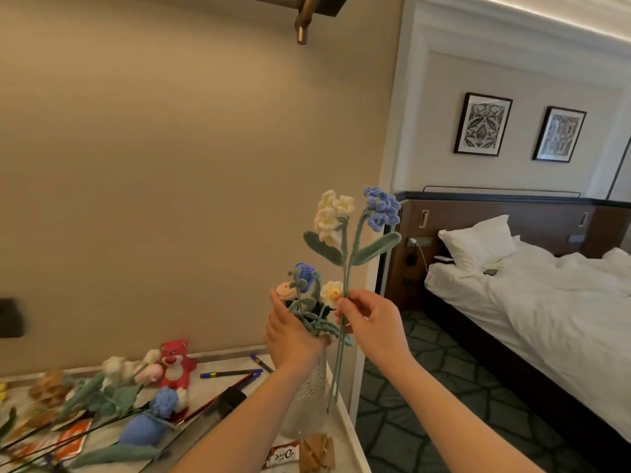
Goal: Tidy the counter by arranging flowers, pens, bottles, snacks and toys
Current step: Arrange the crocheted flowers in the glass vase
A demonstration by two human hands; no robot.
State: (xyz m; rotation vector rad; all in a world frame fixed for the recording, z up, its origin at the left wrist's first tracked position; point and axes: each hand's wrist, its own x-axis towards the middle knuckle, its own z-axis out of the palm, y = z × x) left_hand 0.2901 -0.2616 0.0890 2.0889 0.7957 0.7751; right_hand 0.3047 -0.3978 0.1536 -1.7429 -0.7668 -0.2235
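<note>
Hotel room backdrop, beige wall up front and an unmade bed (pixel 532 295) off at 3 o'clock, with the cluttered surface (pixel 345 435) running along the bottom from 7 to 6 o'clock. Left hand (pixel 290 336) is wrapped around the top of a glass vase (pixel 307 401), fingers curled over the rim where a little bunch of crochet flowers (pixel 307 295) already sits, I'd guess to keep the vase from tipping and to hold those stems aside. Right hand (pixel 368 319) has a pinch grip on two tall stems (pixel 345 261), the white and blue blooms up at 12 o'clock of the hand and the stem ends dangling just beside the vase, not inside it yet. Looks like the flower step is midway: more crochet flowers (pixel 112 390) lie loose on the surface at 8 o'clock, next to a red bear toy (pixel 176 365), some pens (pixel 232 373) and a chocolate bar (pixel 283 454) near 6. Those long stems are floppy, so I'd say they need lifting higher to clear the rim before dropping in.
</note>
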